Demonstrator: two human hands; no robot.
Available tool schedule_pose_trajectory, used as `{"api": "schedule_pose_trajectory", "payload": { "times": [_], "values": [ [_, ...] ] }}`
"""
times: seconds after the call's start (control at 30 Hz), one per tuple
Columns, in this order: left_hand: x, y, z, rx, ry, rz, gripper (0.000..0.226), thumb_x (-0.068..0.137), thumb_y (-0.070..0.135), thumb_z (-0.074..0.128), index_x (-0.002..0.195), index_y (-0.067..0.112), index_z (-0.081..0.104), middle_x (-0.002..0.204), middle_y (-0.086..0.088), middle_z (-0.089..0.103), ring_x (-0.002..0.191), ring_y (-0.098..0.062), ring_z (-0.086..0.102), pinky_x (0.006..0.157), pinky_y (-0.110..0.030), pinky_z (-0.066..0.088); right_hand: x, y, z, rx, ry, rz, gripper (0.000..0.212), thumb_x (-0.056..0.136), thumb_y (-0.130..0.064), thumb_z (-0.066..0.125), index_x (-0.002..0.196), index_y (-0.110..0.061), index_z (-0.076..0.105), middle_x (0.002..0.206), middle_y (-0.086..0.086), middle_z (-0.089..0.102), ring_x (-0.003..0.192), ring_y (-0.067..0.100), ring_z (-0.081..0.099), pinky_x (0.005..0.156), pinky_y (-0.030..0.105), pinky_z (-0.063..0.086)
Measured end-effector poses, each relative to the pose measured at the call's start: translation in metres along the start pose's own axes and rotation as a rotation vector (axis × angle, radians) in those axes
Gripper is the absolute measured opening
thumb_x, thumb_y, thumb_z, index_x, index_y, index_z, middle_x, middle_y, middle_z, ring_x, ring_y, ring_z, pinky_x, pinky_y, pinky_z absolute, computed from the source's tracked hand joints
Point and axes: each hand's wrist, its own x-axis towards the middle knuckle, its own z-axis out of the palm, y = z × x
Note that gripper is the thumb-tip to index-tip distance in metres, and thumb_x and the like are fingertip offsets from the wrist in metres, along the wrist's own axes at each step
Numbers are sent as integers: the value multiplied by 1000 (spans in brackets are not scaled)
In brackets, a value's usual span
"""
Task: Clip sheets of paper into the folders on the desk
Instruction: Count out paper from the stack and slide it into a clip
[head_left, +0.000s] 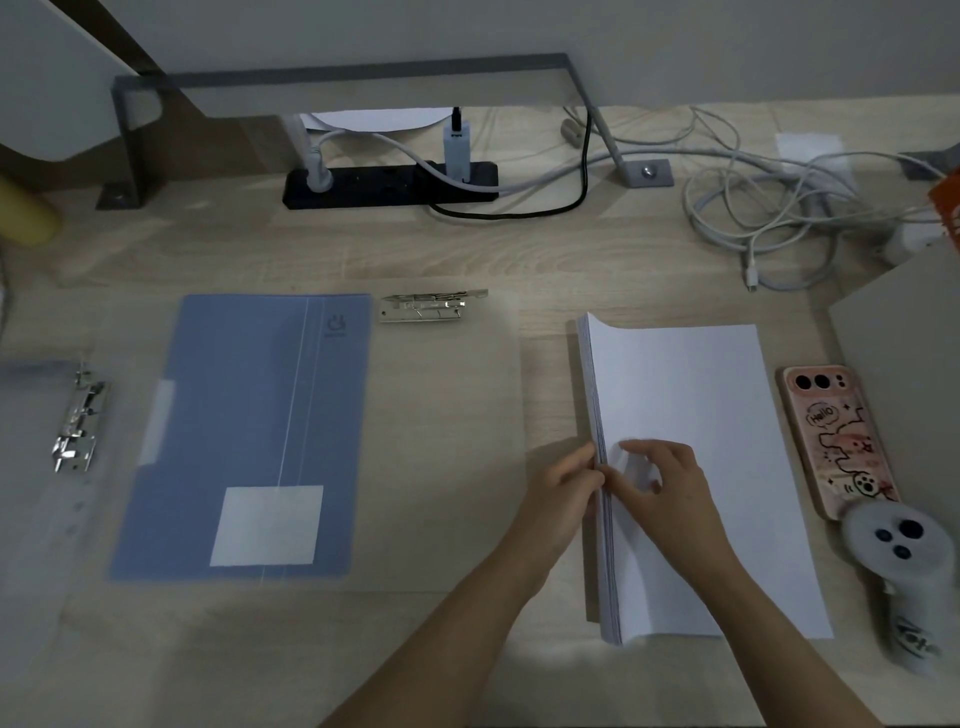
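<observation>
Paper edge (595, 405) in curled left grip (563, 488), right grip (660, 475)

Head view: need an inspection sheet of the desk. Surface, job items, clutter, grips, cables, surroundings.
Surface: wood-grain desk, dimly lit.
Job's things: blue folder closed, lying flat; clear folder at the left edge with its metal clip showing; second clip just beyond the blue folder; paper stack right of centre.
Clutter: phone in a pink case, lens side up, right of the stack; white controller nearer than it.
Grips: left hand and right hand both pinch at the stack's left edge.
Cables: black power strip at the back, two plugs in; white cables tangled back right.
Surroundings: grey metal frame by the wall; grey board at right.
</observation>
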Motion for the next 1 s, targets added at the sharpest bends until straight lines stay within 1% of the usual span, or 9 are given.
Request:
{"api": "schedule_pose_trajectory", "payload": {
  "times": [0.4,0.5,0.53,0.6,0.73,0.8,0.87,0.93,1.0],
  "values": [
    [4,-4,-3,-26,-5,-23,46,96,20,42,142,19,37,141,-1,46,127,-14,46,111,-34,36,1,0,1,-23,1,27,44,80,-36,64,119,-17,55,130,8,47,113,24,50,90,36,47],
    [5,-4,1,53,44,41,40,96,18,42,136,15,45,118,2,53,111,-9,51,99,-22,40,1,0,1,-18,-1,35,39,83,-31,61,119,-17,55,130,9,47,112,25,51,92,36,47],
    [5,-4,3,116,108,84,39,96,17,42,134,14,45,116,4,49,110,-10,50,93,-18,37,1,1,0,-17,-1,41,38,85,-29,60,120,-16,55,131,9,48,113,25,51,93,37,46],
    [8,-2,8,171,195,138,41,97,19,42,138,16,40,129,4,43,123,-11,44,95,-15,32,2,1,0,-12,-6,48,36,87,-28,56,121,-14,54,132,9,48,115,25,51,95,37,45],
    [17,10,19,-18,-21,-51,53,94,46,39,139,17,38,133,-8,53,116,-21,55,100,-35,46,2,3,-2,-6,-43,11,37,90,-28,51,123,-12,53,132,9,48,116,19,48,95,30,41],
    [24,12,21,48,-4,-117,62,93,55,33,143,17,32,142,-6,45,125,-22,48,106,-37,39,1,4,-4,-12,-49,-17,34,91,-28,48,121,-14,55,131,7,51,111,10,45,93,23,34],
    [30,7,19,199,122,-122,57,94,51,35,139,17,37,137,-3,48,128,-23,45,106,-35,37,-1,4,-7,50,-69,-6,31,94,-26,43,120,-15,55,126,1,51,112,10,44,93,21,31],
    [34,0,18,360,258,-31,34,92,36,44,120,19,50,118,-1,59,112,-24,57,95,-35,47,-3,5,-14,155,-100,49,31,95,-22,40,122,-16,53,123,-2,50,115,14,47,94,23,32],
    [33,-1,17,355,291,19,27,88,22,47,114,20,50,113,0,61,99,-22,60,85,-33,49,-4,9,-23,227,-58,92,32,95,-21,43,126,-17,52,127,1,52,113,13,48,95,26,35]
  ]
}}
